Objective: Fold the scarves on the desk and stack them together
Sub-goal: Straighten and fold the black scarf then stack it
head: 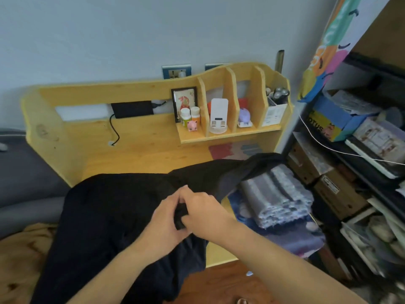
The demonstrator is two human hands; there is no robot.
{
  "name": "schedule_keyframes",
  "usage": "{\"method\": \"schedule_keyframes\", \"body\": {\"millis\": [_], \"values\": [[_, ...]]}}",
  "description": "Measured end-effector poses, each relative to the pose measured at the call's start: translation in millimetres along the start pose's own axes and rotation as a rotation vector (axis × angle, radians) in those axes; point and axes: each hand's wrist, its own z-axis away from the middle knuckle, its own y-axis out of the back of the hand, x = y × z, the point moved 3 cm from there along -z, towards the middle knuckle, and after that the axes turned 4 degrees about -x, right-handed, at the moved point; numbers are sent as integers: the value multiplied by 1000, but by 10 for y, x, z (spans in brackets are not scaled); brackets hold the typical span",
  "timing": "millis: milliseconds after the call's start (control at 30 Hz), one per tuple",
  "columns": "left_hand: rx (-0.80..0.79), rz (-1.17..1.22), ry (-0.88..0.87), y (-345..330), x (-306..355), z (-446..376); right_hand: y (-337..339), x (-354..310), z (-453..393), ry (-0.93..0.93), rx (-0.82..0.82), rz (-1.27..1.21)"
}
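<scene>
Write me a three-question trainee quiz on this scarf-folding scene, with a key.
1. True or false: the grey scarf on the desk's right side is already folded.
2. What do the left hand and right hand grip between them? A) a bottle B) the black scarf C) a cable
3. Fill in: the black scarf's far end lies over the ____ scarf.

Key
1. True: it lies as a neat layered bundle.
2. B: both hands pinch a bunched fold of it.
3. Grey: the black end drapes over its back edge.
</scene>
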Motion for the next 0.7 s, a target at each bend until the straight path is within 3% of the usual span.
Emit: {"method": "schedule_keyframes", "body": {"millis": [67, 167, 300, 400, 567, 700], "values": [[201, 94, 57, 97, 58, 35, -20, -40, -17, 68, 95, -101], [246, 132, 144, 327, -11, 143, 39, 132, -55, 48, 178, -328], [234, 212, 169, 568, 85, 290, -17, 233, -66, 128, -88, -617], [301, 317, 240, 762, -40, 305, -30, 391, -129, 132, -108, -448], [524, 779, 225, 975, -66, 389, 377, 831, -362, 60, 215, -180], [508, 687, 134, 1001, 69, 390, 374, 821, -453, 136, 231, -39]]}}
